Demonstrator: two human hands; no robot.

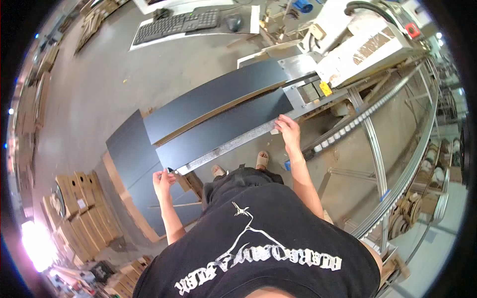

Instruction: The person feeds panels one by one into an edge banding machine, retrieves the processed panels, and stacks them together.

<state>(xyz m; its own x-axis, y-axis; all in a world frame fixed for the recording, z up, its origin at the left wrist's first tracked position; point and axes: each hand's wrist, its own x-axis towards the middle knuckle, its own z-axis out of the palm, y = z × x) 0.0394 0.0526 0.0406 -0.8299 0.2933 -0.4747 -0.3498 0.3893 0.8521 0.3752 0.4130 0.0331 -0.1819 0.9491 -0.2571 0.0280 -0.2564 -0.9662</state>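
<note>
A long dark grey panel lies in front of me along a bench with a speckled metal edge strip. At the panel's near left corner is my left hand, its fingers pinched beside a small black item; what exactly they grip is too small to tell. My right hand is at the strip's right end, thumb and fingers closed on a small white piece. Behind the near panel lies a second dark panel with a brown edge.
More dark panels are stacked at the left. A machine with a white housing stands at the back right, with a curved metal rail nearby. A keyboard and mouse sit at the back. Cardboard stacks stand at left.
</note>
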